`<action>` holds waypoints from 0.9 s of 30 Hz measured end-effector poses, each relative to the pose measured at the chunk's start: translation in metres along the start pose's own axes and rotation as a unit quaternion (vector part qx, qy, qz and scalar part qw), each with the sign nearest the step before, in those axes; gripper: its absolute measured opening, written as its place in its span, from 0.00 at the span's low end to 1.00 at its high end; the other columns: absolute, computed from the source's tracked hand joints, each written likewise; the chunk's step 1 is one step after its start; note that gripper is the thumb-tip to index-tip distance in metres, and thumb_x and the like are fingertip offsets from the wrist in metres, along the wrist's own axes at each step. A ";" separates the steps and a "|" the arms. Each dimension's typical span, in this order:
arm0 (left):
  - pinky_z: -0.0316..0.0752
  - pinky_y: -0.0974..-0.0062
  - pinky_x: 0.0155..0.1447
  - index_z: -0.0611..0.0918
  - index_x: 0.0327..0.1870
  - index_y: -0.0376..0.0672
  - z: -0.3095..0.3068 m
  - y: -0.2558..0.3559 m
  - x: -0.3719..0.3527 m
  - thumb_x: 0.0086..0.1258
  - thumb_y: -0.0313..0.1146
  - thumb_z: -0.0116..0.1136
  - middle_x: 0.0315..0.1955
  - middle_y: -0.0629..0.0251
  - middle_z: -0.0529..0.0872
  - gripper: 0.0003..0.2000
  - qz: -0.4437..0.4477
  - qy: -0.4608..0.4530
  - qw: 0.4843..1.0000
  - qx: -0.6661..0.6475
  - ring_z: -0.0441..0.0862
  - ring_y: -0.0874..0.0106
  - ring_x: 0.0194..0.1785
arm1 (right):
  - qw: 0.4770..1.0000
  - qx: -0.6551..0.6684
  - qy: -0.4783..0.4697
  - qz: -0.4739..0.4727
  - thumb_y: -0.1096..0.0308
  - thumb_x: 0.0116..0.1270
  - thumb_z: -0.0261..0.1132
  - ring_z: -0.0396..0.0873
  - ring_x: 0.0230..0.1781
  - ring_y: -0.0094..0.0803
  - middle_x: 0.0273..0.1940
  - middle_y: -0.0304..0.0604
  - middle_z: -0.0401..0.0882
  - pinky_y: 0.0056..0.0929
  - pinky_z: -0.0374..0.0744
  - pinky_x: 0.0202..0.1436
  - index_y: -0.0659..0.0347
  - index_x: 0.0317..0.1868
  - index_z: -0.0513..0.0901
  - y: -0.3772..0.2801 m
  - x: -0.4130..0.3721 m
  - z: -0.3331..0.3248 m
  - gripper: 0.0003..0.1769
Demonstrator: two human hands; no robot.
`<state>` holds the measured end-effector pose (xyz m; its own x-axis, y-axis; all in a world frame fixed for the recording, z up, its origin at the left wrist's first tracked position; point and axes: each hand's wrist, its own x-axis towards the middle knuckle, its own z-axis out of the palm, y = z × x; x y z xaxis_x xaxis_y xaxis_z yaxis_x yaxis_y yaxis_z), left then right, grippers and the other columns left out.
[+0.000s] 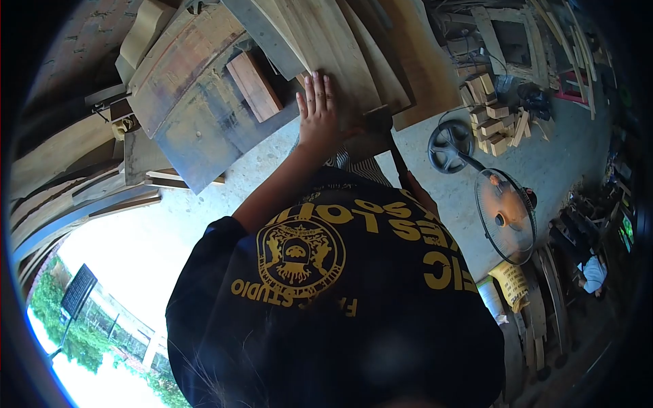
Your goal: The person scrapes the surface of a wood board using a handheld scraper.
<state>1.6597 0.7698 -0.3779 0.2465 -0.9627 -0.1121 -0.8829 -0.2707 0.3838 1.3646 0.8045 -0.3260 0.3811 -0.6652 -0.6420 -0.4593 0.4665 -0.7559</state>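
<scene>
right hand (423, 197) mostly hidden by shirt (340, 306)

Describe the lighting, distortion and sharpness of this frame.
Head view: strong fisheye bends the planks and blackens the edges; the outdoor area lower left is blown out; the left hand, flat on the planks, is sharp and evenly lit; the right hand is shaded, mostly hidden by the shirt.
</scene>
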 end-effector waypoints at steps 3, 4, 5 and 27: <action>0.43 0.46 0.74 0.44 0.73 0.28 0.000 -0.004 0.000 0.41 0.65 0.70 0.73 0.37 0.43 0.67 0.000 -0.027 0.999 -0.024 0.38 0.46 0.77 | 0.995 -0.095 -0.016 -0.032 0.68 0.69 0.59 0.79 0.52 0.41 0.52 0.53 0.78 0.34 0.76 0.55 0.48 0.72 0.62 -0.009 0.012 0.001 0.31; 0.43 0.47 0.75 0.45 0.73 0.29 0.004 -0.005 0.000 0.38 0.66 0.70 0.73 0.39 0.43 0.68 0.000 -0.018 0.999 -0.032 0.39 0.48 0.77 | 0.984 -0.158 0.001 -0.077 0.68 0.69 0.59 0.80 0.51 0.44 0.50 0.54 0.79 0.36 0.77 0.54 0.47 0.72 0.62 -0.025 0.025 0.010 0.31; 0.43 0.48 0.75 0.45 0.73 0.30 0.007 -0.006 -0.001 0.35 0.66 0.71 0.74 0.42 0.44 0.69 -0.002 -0.008 0.999 -0.040 0.40 0.50 0.78 | 0.968 -0.220 0.016 -0.123 0.68 0.69 0.59 0.80 0.50 0.46 0.49 0.54 0.79 0.37 0.78 0.53 0.45 0.71 0.63 -0.040 0.037 0.017 0.31; 0.46 0.49 0.75 0.47 0.74 0.36 0.012 -0.012 0.001 0.29 0.63 0.75 0.74 0.46 0.46 0.70 -0.001 0.048 0.993 -0.111 0.42 0.48 0.77 | 0.956 -0.227 0.027 -0.185 0.62 0.71 0.59 0.81 0.48 0.42 0.44 0.53 0.80 0.36 0.77 0.53 0.40 0.71 0.63 -0.046 0.047 0.025 0.30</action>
<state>1.6660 0.7724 -0.3935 0.2946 -0.9552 -0.0286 -0.7750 -0.2563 0.5777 1.4237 0.7666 -0.3248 0.5476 -0.7711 -0.3249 -0.6070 -0.0989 -0.7885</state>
